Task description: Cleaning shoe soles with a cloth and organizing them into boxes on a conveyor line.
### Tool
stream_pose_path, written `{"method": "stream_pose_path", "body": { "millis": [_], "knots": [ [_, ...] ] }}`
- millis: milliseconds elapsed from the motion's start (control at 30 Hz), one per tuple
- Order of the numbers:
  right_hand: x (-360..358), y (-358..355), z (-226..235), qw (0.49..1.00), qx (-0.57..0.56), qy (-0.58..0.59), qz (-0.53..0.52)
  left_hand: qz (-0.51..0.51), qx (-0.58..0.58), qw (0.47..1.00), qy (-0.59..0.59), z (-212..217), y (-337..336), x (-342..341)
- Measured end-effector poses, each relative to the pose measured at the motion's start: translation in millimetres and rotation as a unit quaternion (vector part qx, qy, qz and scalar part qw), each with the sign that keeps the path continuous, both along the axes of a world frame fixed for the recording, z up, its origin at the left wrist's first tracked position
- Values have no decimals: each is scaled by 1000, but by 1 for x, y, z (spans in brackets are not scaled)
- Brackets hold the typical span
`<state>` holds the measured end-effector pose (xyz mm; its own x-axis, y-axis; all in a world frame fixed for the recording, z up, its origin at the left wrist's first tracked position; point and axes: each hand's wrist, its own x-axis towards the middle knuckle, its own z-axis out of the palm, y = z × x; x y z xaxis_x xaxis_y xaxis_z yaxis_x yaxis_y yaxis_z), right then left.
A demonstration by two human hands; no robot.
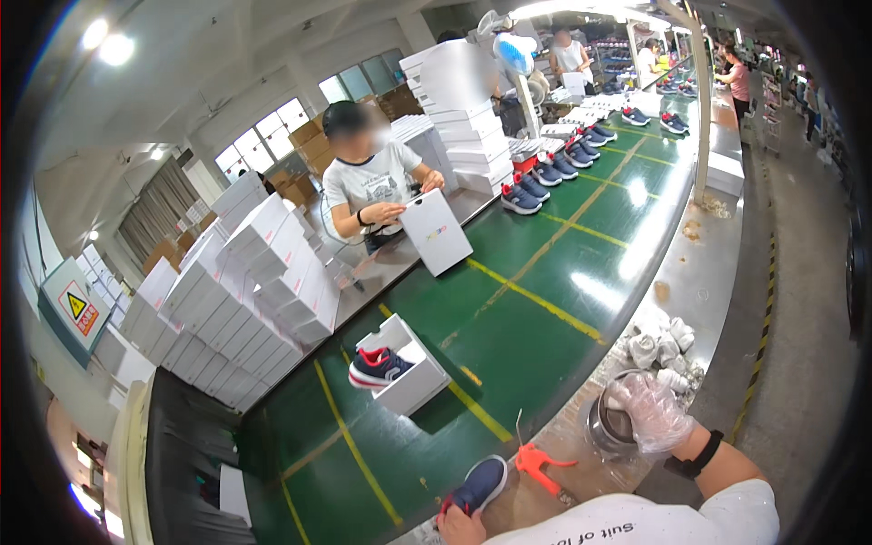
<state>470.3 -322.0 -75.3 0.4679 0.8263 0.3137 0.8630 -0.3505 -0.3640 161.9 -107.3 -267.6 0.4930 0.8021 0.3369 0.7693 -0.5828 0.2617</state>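
Observation:
At the lower edge, my left hand grips the heel end of a navy sneaker with a pale sole, which lies at the belt's near edge. My right hand wears a clear plastic glove and reaches over a round metal bowl. Its fingers are curled at the bowl's rim; what they hold, if anything, I cannot make out. Between my two hands lies an orange air blow gun with a thin metal nozzle. Crumpled white paper wads are heaped just beyond the bowl.
On the green conveyor belt stands an open white shoebox with a navy and red sneaker. Across the belt a co-worker holds a white box. Stacked shoeboxes line the far side. More sneakers stand up the belt.

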Motion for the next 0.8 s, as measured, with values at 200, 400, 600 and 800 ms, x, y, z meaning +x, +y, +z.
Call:
{"method": "stream_pose_path", "body": {
  "millis": [200, 400, 600, 800],
  "knots": [
    [11, 5, -8, 998, -60, -21, -2, -33, -161, 977, -133, 78, 40, 11],
    [22, -1, -46, 995, 62, 75, 19, -121, -574, 647, -487, 108, 51, 51],
    [-45, 33, 38, 937, 197, 260, 125, -146, -718, 468, -494, 130, 34, 100],
    [-100, 68, 36, 936, 161, -147, 276, -152, -722, 473, -482, 120, 6, 107]
  ]
}}
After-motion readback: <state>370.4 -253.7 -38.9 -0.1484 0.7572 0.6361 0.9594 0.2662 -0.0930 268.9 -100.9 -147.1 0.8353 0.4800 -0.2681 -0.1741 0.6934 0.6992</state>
